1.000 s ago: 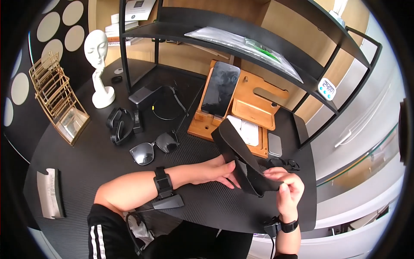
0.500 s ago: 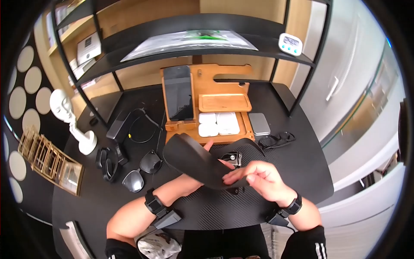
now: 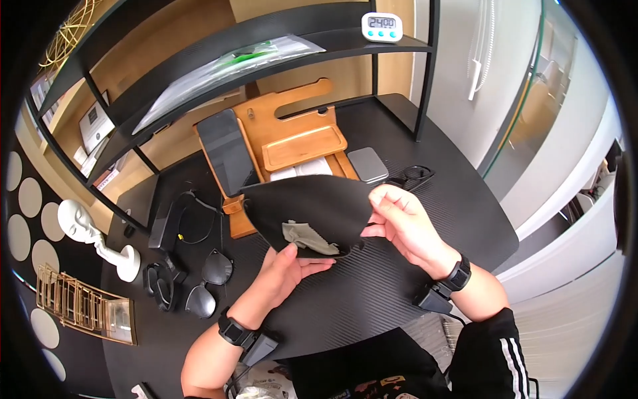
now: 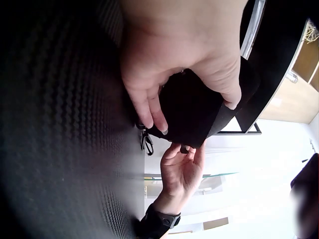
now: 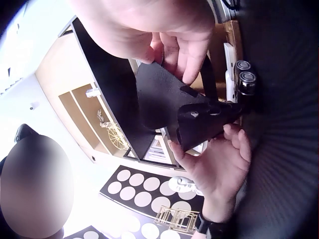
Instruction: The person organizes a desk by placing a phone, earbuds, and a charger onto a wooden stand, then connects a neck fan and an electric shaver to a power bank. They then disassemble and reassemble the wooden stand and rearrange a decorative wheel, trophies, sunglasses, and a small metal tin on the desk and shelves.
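A soft black folding glasses case is held up over the desk, its mouth turned toward my head. Inside it lies a crumpled grey cleaning cloth. My left hand holds the case from below at its left, thumb over the near rim and fingers underneath. On the other side my right hand pinches the right edge between thumb and fingers. In the right wrist view the underside of the case shows a fold with small holes. Sunglasses with dark lenses rest on the desk to the left.
Behind the case stands a wooden organiser holding a phone. A grey flat box and black-framed glasses lie to its right. Leftward are a black strapped device, a white figure and a gold rack. A shelf overhangs the back.
The case has been turned so its opening faces the head camera, bringing the grey cloth into view. My right hand has shifted to its right edge. The head view has swung.
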Action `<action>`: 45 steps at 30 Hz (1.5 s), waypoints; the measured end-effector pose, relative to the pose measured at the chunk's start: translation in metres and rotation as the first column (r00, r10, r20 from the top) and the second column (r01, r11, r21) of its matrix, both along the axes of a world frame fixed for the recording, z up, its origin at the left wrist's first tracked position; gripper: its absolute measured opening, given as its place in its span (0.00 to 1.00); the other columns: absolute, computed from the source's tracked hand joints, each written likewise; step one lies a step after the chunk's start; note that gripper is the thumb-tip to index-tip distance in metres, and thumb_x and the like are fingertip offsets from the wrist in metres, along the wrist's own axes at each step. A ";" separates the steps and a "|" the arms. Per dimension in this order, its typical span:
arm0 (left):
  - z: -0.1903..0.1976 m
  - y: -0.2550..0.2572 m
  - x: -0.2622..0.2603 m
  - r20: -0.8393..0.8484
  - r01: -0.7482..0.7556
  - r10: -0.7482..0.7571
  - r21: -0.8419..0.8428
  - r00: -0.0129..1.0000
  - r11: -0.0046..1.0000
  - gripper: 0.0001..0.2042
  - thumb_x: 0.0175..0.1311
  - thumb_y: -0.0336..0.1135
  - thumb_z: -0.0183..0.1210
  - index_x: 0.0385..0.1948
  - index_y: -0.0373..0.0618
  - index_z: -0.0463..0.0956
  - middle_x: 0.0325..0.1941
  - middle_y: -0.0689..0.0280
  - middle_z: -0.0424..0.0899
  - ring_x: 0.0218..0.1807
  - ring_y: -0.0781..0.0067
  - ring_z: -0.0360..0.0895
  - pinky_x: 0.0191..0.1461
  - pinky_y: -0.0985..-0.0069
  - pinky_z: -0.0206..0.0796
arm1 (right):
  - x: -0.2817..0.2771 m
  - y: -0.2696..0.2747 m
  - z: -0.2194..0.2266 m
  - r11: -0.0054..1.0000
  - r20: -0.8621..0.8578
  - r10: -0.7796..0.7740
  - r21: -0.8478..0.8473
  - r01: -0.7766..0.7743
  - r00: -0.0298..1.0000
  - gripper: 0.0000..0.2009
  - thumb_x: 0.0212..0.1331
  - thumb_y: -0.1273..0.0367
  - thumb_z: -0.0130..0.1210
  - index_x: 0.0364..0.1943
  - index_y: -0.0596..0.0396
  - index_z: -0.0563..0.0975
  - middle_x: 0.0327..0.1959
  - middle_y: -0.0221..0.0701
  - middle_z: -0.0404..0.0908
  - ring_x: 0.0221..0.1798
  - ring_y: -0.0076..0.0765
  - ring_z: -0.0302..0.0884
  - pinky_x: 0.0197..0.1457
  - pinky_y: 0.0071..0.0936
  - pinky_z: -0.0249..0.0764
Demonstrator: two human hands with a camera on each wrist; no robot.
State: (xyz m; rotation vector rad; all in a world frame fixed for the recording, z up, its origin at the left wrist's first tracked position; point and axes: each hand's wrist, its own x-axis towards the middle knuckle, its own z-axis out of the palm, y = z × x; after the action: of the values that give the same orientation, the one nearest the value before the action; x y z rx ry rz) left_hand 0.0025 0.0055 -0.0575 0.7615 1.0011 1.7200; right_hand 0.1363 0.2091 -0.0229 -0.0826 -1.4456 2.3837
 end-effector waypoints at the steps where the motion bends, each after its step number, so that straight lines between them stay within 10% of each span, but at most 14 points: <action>1: -0.001 0.000 0.000 0.004 0.013 -0.013 0.004 1.000 1.000 0.34 0.63 0.55 0.52 0.60 0.34 0.55 0.57 0.49 0.70 0.55 0.52 0.73 0.59 0.58 0.67 | 0.001 -0.001 0.002 0.997 0.002 -0.010 0.073 0.010 1.000 0.07 0.66 0.67 0.48 0.41 0.55 0.74 0.38 0.30 0.79 0.39 0.23 0.79 0.41 0.22 0.78; 3: -0.003 0.000 -0.001 0.025 -0.049 0.052 -0.090 0.998 0.995 0.39 0.59 0.63 0.50 0.58 0.33 0.61 0.55 0.50 0.73 0.54 0.54 0.74 0.61 0.59 0.64 | 0.008 0.001 0.014 0.993 0.019 -0.026 0.117 0.024 0.999 0.07 0.65 0.68 0.50 0.38 0.57 0.74 0.38 0.34 0.80 0.39 0.25 0.80 0.42 0.23 0.79; 10: -0.005 -0.001 -0.003 0.195 -0.109 0.115 -0.042 0.974 0.993 0.12 0.69 0.41 0.44 0.51 0.57 0.67 0.55 0.45 0.72 0.55 0.52 0.74 0.56 0.57 0.70 | 0.018 0.047 0.060 0.801 -0.171 -0.278 0.502 0.326 0.945 0.04 0.60 0.73 0.51 0.36 0.59 0.74 0.36 0.36 0.81 0.40 0.28 0.80 0.47 0.24 0.77; 12: -0.005 -0.001 -0.002 0.196 -0.110 0.117 -0.045 0.974 0.993 0.12 0.69 0.41 0.44 0.52 0.56 0.66 0.55 0.45 0.72 0.55 0.52 0.74 0.56 0.57 0.70 | 0.017 0.074 0.058 0.637 -0.064 -0.294 0.731 0.245 0.954 0.08 0.55 0.74 0.54 0.39 0.59 0.76 0.38 0.31 0.80 0.44 0.25 0.78 0.50 0.22 0.74; 15: -0.010 -0.001 -0.006 0.184 -0.106 0.114 -0.049 0.976 0.993 0.12 0.69 0.41 0.44 0.52 0.55 0.64 0.55 0.45 0.72 0.55 0.51 0.74 0.56 0.56 0.70 | 0.024 0.093 0.042 0.040 -0.026 -0.362 0.998 0.043 0.932 0.20 0.43 0.73 0.60 0.46 0.57 0.74 0.50 0.39 0.75 0.57 0.41 0.71 0.59 0.32 0.68; 22: -0.009 0.000 -0.006 0.268 -0.066 0.074 -0.039 0.961 0.997 0.12 0.66 0.40 0.52 0.49 0.52 0.68 0.51 0.59 0.77 0.53 0.64 0.76 0.55 0.66 0.70 | 0.023 0.096 0.014 -0.147 0.162 -0.582 0.943 -0.299 0.797 0.25 0.44 0.70 0.59 0.53 0.47 0.73 0.61 0.43 0.65 0.69 0.46 0.55 0.70 0.51 0.51; 29: -0.007 0.001 -0.003 0.299 -0.115 0.133 -0.076 0.945 0.990 0.12 0.66 0.40 0.53 0.48 0.51 0.69 0.47 0.64 0.78 0.49 0.69 0.77 0.51 0.69 0.71 | 0.014 0.101 0.012 -0.329 0.028 -0.444 0.925 -0.192 0.896 0.14 0.44 0.66 0.61 0.37 0.54 0.76 0.43 0.38 0.76 0.52 0.43 0.72 0.57 0.37 0.67; 31: -0.003 0.002 -0.002 0.290 -0.098 0.113 -0.066 0.950 0.993 0.12 0.66 0.40 0.53 0.48 0.50 0.69 0.47 0.64 0.78 0.49 0.69 0.77 0.51 0.69 0.71 | 0.016 0.091 0.018 -0.182 0.113 -0.490 0.956 -0.229 0.864 0.11 0.44 0.65 0.61 0.25 0.56 0.73 0.29 0.35 0.75 0.39 0.43 0.74 0.44 0.36 0.70; 36: -0.010 -0.001 -0.008 0.235 -0.086 0.094 -0.047 0.967 0.995 0.13 0.67 0.41 0.49 0.50 0.53 0.67 0.53 0.51 0.76 0.55 0.59 0.74 0.56 0.68 0.68 | 0.021 0.071 0.034 -0.245 -0.093 -0.565 0.968 -0.059 0.819 0.14 0.44 0.64 0.63 0.20 0.56 0.70 0.21 0.32 0.74 0.29 0.35 0.75 0.33 0.30 0.71; 38: -0.006 0.001 -0.005 0.230 -0.074 0.089 -0.073 0.969 0.995 0.12 0.67 0.41 0.49 0.50 0.53 0.68 0.53 0.51 0.76 0.54 0.59 0.75 0.55 0.69 0.69 | 0.027 0.043 0.057 0.271 0.061 -0.516 0.958 0.095 0.854 0.17 0.45 0.66 0.65 0.17 0.55 0.66 0.19 0.26 0.71 0.27 0.21 0.70 0.30 0.23 0.67; 41: -0.002 0.003 -0.003 0.242 -0.065 0.075 -0.049 0.967 0.997 0.12 0.67 0.41 0.50 0.49 0.51 0.68 0.52 0.55 0.77 0.53 0.62 0.76 0.54 0.69 0.70 | 0.033 0.003 0.076 0.614 -0.033 -0.198 0.775 0.150 0.980 0.20 0.40 0.73 0.68 0.24 0.50 0.62 0.26 0.24 0.73 0.32 0.16 0.68 0.37 0.17 0.67; 45: -0.001 0.002 -0.004 0.221 -0.104 0.113 -0.050 0.969 0.993 0.14 0.67 0.42 0.50 0.49 0.48 0.69 0.50 0.60 0.78 0.52 0.67 0.76 0.53 0.68 0.71 | 0.030 -0.046 0.098 0.757 -0.114 0.045 0.652 0.041 0.992 0.28 0.33 0.75 0.72 0.31 0.50 0.59 0.41 0.35 0.74 0.47 0.26 0.71 0.56 0.25 0.66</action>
State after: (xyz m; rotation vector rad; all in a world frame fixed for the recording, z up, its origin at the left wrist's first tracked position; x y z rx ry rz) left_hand -0.0016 0.0075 -0.0588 0.4822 0.9310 1.8297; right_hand 0.1667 0.1627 0.0749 0.2397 -2.1190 1.7036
